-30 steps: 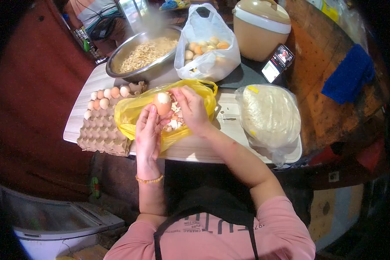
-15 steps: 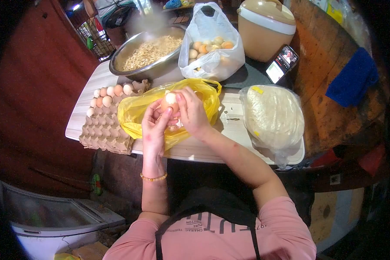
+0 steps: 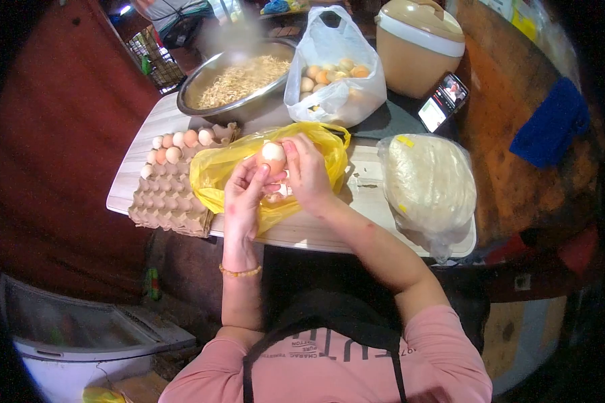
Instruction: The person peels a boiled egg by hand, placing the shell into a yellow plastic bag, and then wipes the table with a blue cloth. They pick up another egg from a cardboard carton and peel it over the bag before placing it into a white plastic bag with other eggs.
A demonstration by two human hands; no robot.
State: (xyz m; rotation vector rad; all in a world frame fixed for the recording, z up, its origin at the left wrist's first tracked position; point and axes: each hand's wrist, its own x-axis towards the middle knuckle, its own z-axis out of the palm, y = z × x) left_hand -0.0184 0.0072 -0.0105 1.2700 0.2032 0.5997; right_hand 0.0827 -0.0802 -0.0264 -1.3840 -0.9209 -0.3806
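My left hand (image 3: 245,191) is closed around a brown egg (image 3: 271,156), its thumb lying against the front of the shell. A white patch shows at the egg's top, where the shell is off. Pressed to the egg's right side, the bent fingers and thumb of my right hand (image 3: 308,173) are closed; any bit of shell between them is too small to make out. Both hands are above an open yellow plastic bag (image 3: 207,180). Broken eggshells (image 3: 281,192) lie in the bag, partly hidden by my fingers.
To the left sits a cardboard egg tray (image 3: 163,196) with several eggs at its far end. Behind are a metal bowl (image 3: 189,101) of bean sprouts, a white bag (image 3: 343,111) of eggs, a beige cooler (image 3: 417,67) and a phone (image 3: 444,102). A wrapped pale bundle (image 3: 429,178) lies right.
My right fingers have shifted from the egg's top to its right side, and more of the white patch shows. The whole view has shifted slightly.
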